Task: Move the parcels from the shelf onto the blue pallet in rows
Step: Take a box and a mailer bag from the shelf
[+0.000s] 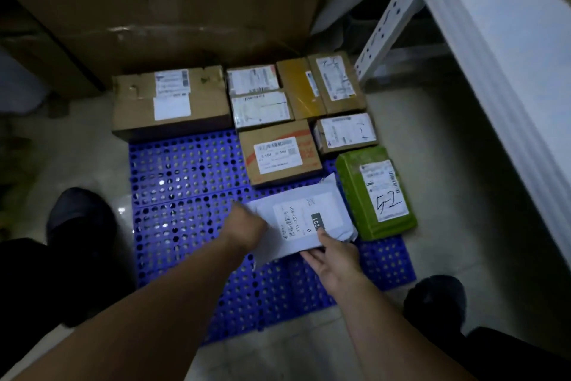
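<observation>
Fingers of the left hand (247, 227) and right hand (329, 260) pinch the white poly mailer (296, 217) — limp, it may settle crooked onto the green parcel (374, 192).

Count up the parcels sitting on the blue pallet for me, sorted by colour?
Brown cardboard boxes: 6
Yellow-taped box: 1
Green parcel: 1
White mailer bag: 1
Total: 9
</observation>
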